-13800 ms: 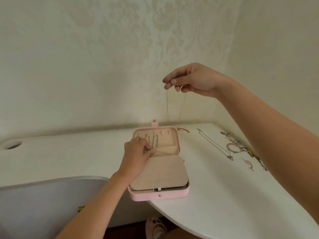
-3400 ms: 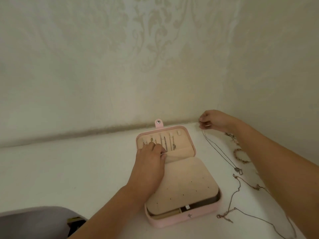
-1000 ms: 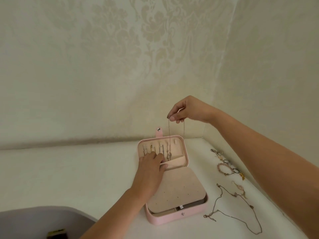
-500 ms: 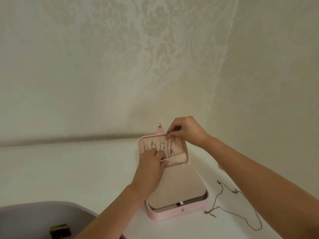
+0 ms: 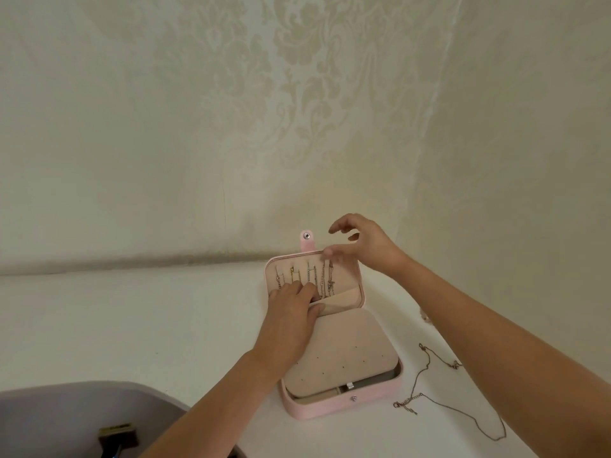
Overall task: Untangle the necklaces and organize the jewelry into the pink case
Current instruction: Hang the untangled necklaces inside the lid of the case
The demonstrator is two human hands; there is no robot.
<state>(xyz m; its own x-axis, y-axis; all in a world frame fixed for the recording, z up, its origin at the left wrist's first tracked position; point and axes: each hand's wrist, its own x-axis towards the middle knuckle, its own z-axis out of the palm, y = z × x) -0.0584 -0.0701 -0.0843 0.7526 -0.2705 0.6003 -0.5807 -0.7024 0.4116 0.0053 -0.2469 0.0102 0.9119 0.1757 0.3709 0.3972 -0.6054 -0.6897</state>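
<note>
The pink case [image 5: 344,409] lies open on the white table, its lid [image 5: 350,262] propped up at the back. Several necklaces [image 5: 322,279] hang from hooks inside the lid, their lower ends tucked in the beige pocket [image 5: 344,300]. My left hand [image 5: 291,317] rests on the lid's lower part and pinches the pocket's edge, pulling it out. My right hand [image 5: 360,241] hovers just above the lid's top right corner with fingers spread and nothing in it. A thin loose necklace [image 5: 463,413] lies on the table right of the case.
The white table [image 5: 132,325] fits into a corner between two patterned walls. A grey chair back [image 5: 66,418] shows at the lower left with a dark object below it. A small pink piece [image 5: 425,315] peeks out beside my right forearm.
My right hand has let go of the necklace it hung on the lid's right hook and has lifted away, fingers opening. My left hand stays on the pocket edge.
</note>
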